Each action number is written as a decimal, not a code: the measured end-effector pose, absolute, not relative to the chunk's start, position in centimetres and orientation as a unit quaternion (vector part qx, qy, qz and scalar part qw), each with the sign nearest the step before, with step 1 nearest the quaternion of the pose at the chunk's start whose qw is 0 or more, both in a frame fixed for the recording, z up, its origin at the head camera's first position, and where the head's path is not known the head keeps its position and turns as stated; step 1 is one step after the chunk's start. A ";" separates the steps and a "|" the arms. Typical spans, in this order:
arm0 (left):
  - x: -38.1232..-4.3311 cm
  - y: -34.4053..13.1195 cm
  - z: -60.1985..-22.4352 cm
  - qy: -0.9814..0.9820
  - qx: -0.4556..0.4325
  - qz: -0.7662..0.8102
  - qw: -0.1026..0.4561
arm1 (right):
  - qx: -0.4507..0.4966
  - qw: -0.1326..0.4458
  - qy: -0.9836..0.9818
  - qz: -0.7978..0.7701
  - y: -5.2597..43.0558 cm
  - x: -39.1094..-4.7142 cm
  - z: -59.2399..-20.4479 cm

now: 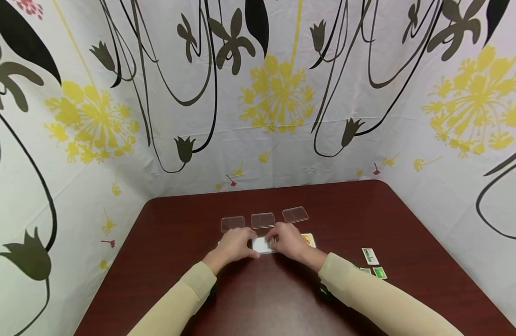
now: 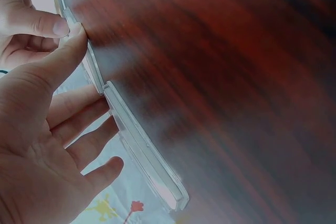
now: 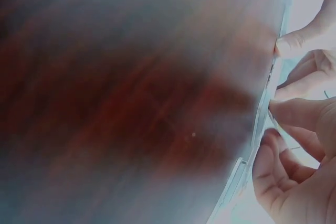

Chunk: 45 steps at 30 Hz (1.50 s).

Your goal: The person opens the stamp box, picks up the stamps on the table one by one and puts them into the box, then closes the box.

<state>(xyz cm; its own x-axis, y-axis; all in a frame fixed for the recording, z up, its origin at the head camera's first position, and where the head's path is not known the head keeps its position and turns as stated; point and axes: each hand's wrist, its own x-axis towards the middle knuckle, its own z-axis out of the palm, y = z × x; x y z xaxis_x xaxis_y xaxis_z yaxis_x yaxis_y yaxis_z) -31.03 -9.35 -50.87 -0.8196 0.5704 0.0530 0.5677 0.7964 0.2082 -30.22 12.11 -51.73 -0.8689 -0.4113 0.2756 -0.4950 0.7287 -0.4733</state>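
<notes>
In the head view a shallow clear plastic case (image 1: 261, 246) with a white inside lies flat on the table between both hands. My left hand (image 1: 237, 243) holds it at its left end, the thumb on the near edge and the fingers toward the far side. Over the case's right half, my right hand (image 1: 289, 240) pinches a small green-and-white stamp, mostly hidden by the fingers. A second case (image 2: 144, 148) shows below the left hand in the left wrist view. Partly behind the right hand lies a case with a yellow-and-orange stamp (image 1: 309, 240).
Three clear lids (image 1: 263, 220) lie in a row behind the hands. To the right, beside the right sleeve, are a longer green-and-white stamp (image 1: 370, 256) and two small green stamps (image 1: 380, 272). Patterned curtains (image 1: 275, 158) surround the dark red table (image 1: 182, 214).
</notes>
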 end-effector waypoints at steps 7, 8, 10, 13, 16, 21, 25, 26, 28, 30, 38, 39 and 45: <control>-31.0 -9.4 -50.8 0.945 0.308 0.107 -0.001 | 0.239 0.087 -0.935 0.247 12.2 -30.3 -51.6; -31.0 -9.4 -50.7 0.945 0.308 0.107 -0.001 | 0.242 0.085 -0.935 0.246 12.2 -30.4 -51.6; -31.0 -9.4 -50.7 0.945 0.309 0.107 -0.001 | 0.250 0.080 -0.933 0.245 12.3 -30.4 -51.6; -30.9 -9.4 -50.7 0.946 0.307 0.108 0.002 | 0.258 0.073 -0.933 0.240 12.4 -30.5 -51.6; -30.9 -9.4 -50.7 0.945 0.307 0.110 0.004 | 0.261 0.070 -0.934 0.233 12.5 -30.5 -51.5; -31.0 -9.4 -50.7 0.946 0.306 0.110 0.003 | 0.268 0.072 -0.935 0.223 12.5 -30.6 -51.4; -31.0 -9.5 -50.8 0.946 0.306 0.107 0.001 | 0.270 0.070 -0.934 0.223 12.5 -30.6 -51.3; -31.0 -9.5 -50.8 0.946 0.305 0.108 0.002 | 0.270 0.069 -0.934 0.224 12.5 -30.6 -51.3; -31.0 -9.5 -50.8 0.947 0.303 0.109 0.004 | 0.271 0.069 -0.932 0.230 12.5 -30.7 -51.1; -31.0 -9.5 -50.8 0.946 0.304 0.111 0.003 | 0.274 0.072 -0.929 0.238 12.5 -30.8 -50.8; -31.0 -9.5 -50.9 0.944 0.307 0.118 0.010 | 0.281 0.084 -0.918 0.268 13.8 -30.3 -47.6; -31.0 -9.5 -50.8 0.945 0.307 0.118 0.010 | 0.281 0.083 -0.918 0.267 14.0 -30.2 -47.2; -30.9 -9.6 -50.7 0.946 0.302 0.115 0.012 | 0.279 0.071 -0.925 0.250 15.7 -29.3 -45.7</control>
<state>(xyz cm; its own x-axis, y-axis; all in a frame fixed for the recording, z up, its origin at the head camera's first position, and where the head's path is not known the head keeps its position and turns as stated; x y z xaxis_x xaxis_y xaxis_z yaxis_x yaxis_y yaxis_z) -30.92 -9.58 -50.65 -0.8178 0.5737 0.0470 0.5682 0.7915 0.2250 -29.32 15.66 -45.65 -0.8347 -0.4797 0.2705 -0.5506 0.7197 -0.4228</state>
